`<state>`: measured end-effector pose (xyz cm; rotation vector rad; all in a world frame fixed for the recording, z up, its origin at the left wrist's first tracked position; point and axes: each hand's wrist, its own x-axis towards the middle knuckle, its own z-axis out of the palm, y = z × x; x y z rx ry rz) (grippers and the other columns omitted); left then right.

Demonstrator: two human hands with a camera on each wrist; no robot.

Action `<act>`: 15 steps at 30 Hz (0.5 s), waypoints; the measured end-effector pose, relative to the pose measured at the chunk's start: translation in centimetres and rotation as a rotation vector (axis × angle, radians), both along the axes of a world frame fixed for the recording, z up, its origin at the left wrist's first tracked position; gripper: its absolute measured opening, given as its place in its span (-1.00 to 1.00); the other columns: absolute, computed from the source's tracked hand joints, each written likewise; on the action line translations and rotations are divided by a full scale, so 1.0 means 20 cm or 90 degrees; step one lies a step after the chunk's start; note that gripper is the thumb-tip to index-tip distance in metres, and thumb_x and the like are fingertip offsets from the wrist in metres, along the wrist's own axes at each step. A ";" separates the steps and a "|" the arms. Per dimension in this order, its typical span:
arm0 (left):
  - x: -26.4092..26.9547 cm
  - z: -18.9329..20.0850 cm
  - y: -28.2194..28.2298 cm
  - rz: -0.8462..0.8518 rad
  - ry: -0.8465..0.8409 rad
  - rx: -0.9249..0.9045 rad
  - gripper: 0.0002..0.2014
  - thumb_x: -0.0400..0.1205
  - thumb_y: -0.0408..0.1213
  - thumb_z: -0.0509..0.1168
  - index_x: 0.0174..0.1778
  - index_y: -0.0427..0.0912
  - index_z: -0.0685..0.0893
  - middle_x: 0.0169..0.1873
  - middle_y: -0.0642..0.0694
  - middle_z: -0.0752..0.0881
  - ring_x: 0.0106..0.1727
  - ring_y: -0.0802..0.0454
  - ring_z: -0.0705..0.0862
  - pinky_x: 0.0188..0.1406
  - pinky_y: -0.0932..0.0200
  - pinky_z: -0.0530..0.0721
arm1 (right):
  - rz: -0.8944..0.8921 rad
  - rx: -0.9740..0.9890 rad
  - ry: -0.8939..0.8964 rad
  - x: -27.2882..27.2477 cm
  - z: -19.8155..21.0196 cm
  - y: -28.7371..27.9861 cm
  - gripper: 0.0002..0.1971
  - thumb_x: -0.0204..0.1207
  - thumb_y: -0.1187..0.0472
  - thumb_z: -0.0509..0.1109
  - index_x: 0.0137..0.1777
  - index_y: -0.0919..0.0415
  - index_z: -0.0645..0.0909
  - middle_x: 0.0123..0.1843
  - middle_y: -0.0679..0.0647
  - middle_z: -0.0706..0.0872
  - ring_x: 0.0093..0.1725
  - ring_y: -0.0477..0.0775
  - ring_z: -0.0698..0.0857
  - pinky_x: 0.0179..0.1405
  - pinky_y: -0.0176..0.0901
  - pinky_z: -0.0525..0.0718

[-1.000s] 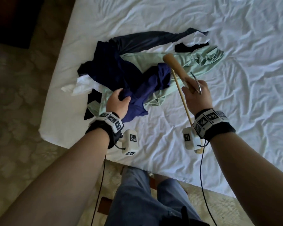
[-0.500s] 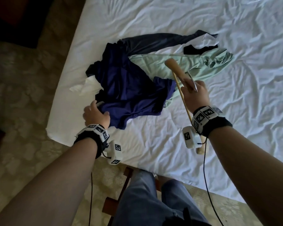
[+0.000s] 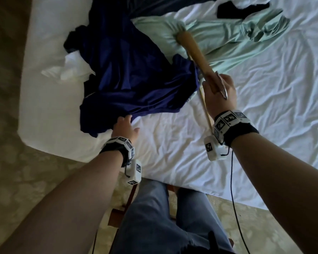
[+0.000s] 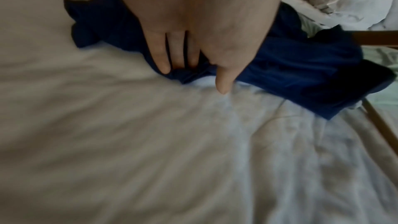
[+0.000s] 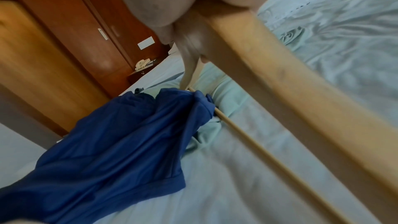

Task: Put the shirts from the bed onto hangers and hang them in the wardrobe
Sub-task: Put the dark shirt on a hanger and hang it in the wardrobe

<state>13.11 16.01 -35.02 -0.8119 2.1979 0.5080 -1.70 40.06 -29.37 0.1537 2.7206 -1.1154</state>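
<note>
Only the right wrist view takes in the room's edge: a reddish-brown wooden wardrobe [image 5: 71, 28] with a small white plate on its door, a white wall plate, and what looks like a telephone [image 5: 142, 63] on a low stand beyond the bed. The head view alone shows the whole heap of shirts, the person's jeans [image 3: 160, 217] and the black-and-white square markers on both wrist bands; no writing is legible anywhere.

The right hand [image 3: 219, 92] has its grip closed around the middle of a wooden hanger [image 3: 195, 52], the metal hook [image 3: 222, 87] curving over the back of the hand. The hanger's far end lies over the pale green shirt [image 3: 228, 43] ahead of that grip.

The left hand [image 4: 193, 40] has its fingers [image 4: 160, 54] nearly straight, tips pressing the near hem of the navy shirt [image 3: 132, 74] against the white bed [image 3: 173, 143]; the thumb points onto the sheet. The navy shirt spreads from that grip toward the right hand.
</note>
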 end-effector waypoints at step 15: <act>-0.02 0.00 -0.07 0.060 0.051 0.071 -0.68 0.66 -0.37 0.20 0.33 -0.27 0.61 0.26 -0.30 0.68 0.33 -0.28 0.59 0.28 0.00 0.45 | 0.014 0.013 0.082 0.04 -0.04 -0.03 -0.73 0.54 0.09 0.38 0.13 0.19 0.75 0.11 0.19 0.70 -0.12 0.14 0.70 -0.17 -0.11 0.61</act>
